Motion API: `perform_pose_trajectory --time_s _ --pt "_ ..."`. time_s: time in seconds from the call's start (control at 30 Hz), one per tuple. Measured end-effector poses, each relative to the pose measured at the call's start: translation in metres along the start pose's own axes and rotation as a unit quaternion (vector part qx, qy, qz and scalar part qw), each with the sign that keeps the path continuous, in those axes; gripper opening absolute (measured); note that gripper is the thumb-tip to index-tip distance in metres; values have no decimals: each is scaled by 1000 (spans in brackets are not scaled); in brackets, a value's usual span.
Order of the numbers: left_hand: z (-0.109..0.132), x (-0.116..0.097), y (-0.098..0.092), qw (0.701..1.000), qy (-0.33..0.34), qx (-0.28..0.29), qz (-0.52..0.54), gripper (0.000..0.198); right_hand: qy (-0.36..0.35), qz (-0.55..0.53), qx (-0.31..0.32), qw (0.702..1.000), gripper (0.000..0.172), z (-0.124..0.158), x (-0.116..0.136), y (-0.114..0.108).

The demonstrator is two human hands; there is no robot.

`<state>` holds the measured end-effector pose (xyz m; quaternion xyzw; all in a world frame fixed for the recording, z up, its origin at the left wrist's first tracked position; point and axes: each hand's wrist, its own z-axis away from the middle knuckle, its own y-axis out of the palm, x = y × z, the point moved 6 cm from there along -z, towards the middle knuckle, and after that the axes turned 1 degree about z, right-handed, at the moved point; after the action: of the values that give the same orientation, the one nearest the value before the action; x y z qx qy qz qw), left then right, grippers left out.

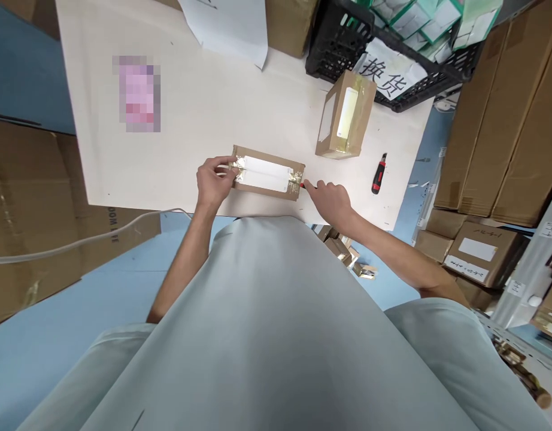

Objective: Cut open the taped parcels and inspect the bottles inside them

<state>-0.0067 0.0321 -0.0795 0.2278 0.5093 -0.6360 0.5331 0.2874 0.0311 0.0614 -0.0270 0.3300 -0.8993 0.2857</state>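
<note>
A long cardboard box (267,173) lies near the table's front edge, with a white label on top and shiny clear tape at both ends. My left hand (214,181) grips its left end between thumb and fingers. At the right end, my right hand (330,200) is closed around a small red-and-black tool (302,185); only its tip shows against the taped end, so its kind is hidden. A red-and-black utility knife (379,174) rests on the table, to the right of my right hand.
A taller taped carton (345,117) stands behind my right hand. Beyond it is a black plastic crate (339,45) filled with green-and-white packs. White paper (233,27) lies at the back, and a blurred pink item (139,93) at the left. Stacked cartons (496,120) line the right side.
</note>
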Motion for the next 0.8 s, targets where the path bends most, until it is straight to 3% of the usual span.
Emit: perform_pose_trajectory --time_s 0.23,0.47,0.8 --pt "5 -9 3 999 3 -30 -42 32 -20 -35 14 999 79 12 -17 8" --pt "5 -15 8 995 20 -73 -68 19 -57 -47 6 997 84 18 -34 15" --pt "4 -13 13 994 24 -81 -67 17 -76 -82 -12 994 76 11 -37 20"
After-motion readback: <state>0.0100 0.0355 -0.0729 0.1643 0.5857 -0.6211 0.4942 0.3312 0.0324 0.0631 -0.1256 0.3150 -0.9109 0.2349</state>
